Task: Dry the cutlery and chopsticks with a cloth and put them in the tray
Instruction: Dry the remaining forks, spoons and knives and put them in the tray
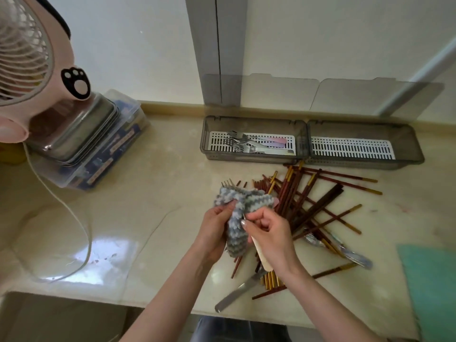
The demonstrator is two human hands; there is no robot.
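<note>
A pale wall (123,58) rises behind the tray (407,161) on your beige counter (160,193). Chopsticks (308,201) lie scattered just in front of the tray. Nearer still, your left hand (212,233) grips the cloth (237,233) around a fork (266,264); your right hand (271,235) holds its handle.

Pink fan (24,50) w/ white cord (90,248), steel tins (81,129) on plastic box (111,164), green mat (434,287).

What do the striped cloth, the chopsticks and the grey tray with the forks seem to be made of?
Cloth: soft fluffy fabric, probably microfibre, with grey and white stripes and a matte pile. Chopsticks: likely lacquered wood or plastic, dark red-brown with golden ends, slight shine. Tray: smoky translucent plastic with glossy walls, holding a white slotted insert.
</note>
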